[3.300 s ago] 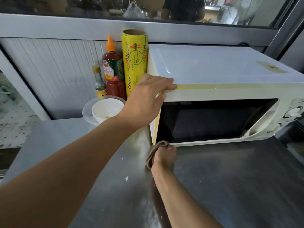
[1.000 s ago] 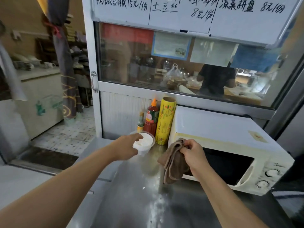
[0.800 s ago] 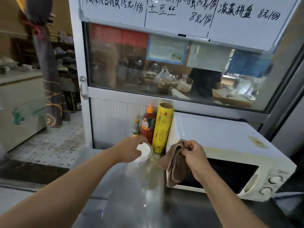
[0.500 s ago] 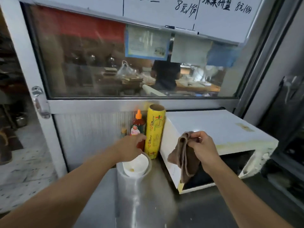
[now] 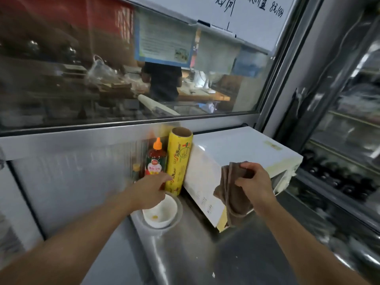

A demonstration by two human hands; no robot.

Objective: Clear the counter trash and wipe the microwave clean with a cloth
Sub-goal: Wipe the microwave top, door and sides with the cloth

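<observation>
Inventory, all placed from the microwave [image 5: 242,153].

Microwave: white box on the steel counter [image 5: 185,254], turned so I see its left side and top; a yellowed strip runs along its front top edge.

Cloth [image 5: 232,194]: brown, folded, hanging in front of the microwave's near left corner. I see my right hand [image 5: 255,186] pinching its top edge between thumb and curled fingers, the rest draped down over the corner. I cannot tell whether the cloth touches the casing.

Bowl [image 5: 162,212]: white, small yellow scrap inside, sitting in a clear plastic tub [image 5: 176,219], on the counter just left of the microwave's near corner.

Left hand [image 5: 150,190]: over the bowl's far rim, fingers loosely extended toward the bottles; motion blur keeps me from telling whether it grips the rim.

Roll [image 5: 180,159]: yellow cling-film tube, upright, just beside the microwave's left side at the back.

Sauce bottle [image 5: 156,159]: red, orange cap, left of the roll; a smaller bottle [image 5: 136,169] sits partly hidden further left. These stand between my left hand and the back panel.

Crumbs [image 5: 213,275]: white specks on the counter in front of the microwave.

Window [image 5: 102,68]: glass pane above and behind the microwave; a person in dark clothing shows through it.
</observation>
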